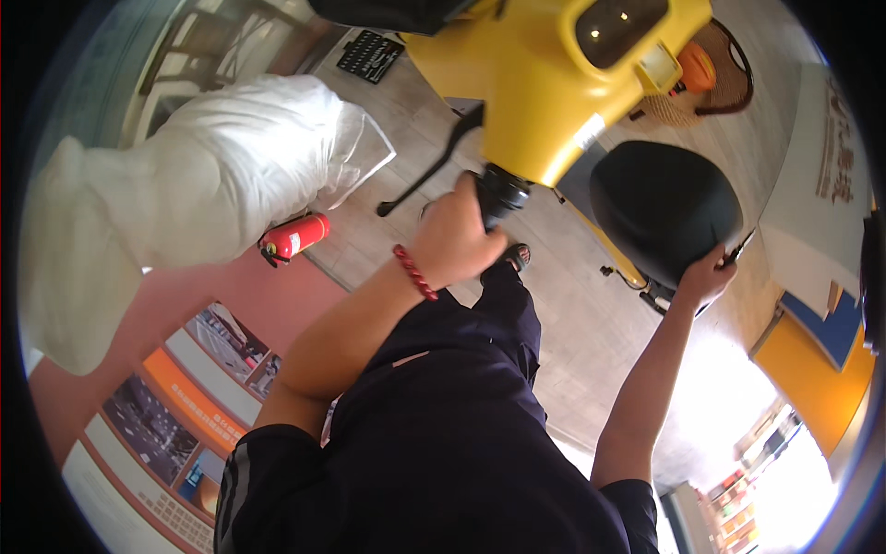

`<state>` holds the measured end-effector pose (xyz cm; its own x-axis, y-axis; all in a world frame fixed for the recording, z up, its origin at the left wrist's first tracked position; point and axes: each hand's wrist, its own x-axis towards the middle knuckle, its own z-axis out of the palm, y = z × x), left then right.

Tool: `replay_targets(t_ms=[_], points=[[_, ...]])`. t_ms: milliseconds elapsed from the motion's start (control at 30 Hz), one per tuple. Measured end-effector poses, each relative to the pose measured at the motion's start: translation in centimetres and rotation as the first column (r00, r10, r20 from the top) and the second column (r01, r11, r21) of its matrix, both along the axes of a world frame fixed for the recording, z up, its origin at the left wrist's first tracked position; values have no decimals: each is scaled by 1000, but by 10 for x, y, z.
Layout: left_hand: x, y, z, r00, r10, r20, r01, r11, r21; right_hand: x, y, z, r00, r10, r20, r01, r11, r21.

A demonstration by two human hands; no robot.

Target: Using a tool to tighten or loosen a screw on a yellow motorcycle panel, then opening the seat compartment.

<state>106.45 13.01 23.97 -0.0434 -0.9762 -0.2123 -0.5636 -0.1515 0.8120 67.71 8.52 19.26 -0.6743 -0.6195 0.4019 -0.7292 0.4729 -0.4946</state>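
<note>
A yellow scooter [535,102] stands in front of me, its body reaching past the top of the view. My left hand [460,238], with a red bracelet on its wrist, is wrapped round the black handlebar grip [503,196]. A black brake lever [441,166] juts out beside that hand, and no finger is seen on it. To the right is the scooter's black seat [663,208]. At its rear edge my right hand [707,277] is closed round a black bar [740,247], partly hidden by the fingers.
A large white-covered object [203,175] stands at the left, with a red fire extinguisher [297,237] on the floor beside it. A woven basket [678,106] lies beyond the scooter. A white counter [817,203] is at the right. Picture panels [180,406] line the lower left wall.
</note>
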Motion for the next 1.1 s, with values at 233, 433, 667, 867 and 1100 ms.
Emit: replay_targets(t_ms=[233, 433, 667, 867, 1100], points=[[6, 12, 2, 999, -18, -27, 19, 998, 52, 4, 11, -8, 1000, -15, -5, 15, 999, 43], [6, 24, -16, 996, -35, -86, 40, 998, 50, 3, 18, -15, 1000, 11, -21, -10, 999, 34], [4, 16, -7, 1000, -10, -18, 12, 989, 148, -29, 22, -49, 997, 58, -53, -65, 989, -133], [15, 26, -15, 1000, -12, -25, 16, 990, 143, 27, 29, -14, 1000, -30, -4, 30, 1000, 7], [14, 40, -20, 998, 21, -67, -16, 998, 68, 17, 50, -27, 993, -29, 112, 32, 999, -28]])
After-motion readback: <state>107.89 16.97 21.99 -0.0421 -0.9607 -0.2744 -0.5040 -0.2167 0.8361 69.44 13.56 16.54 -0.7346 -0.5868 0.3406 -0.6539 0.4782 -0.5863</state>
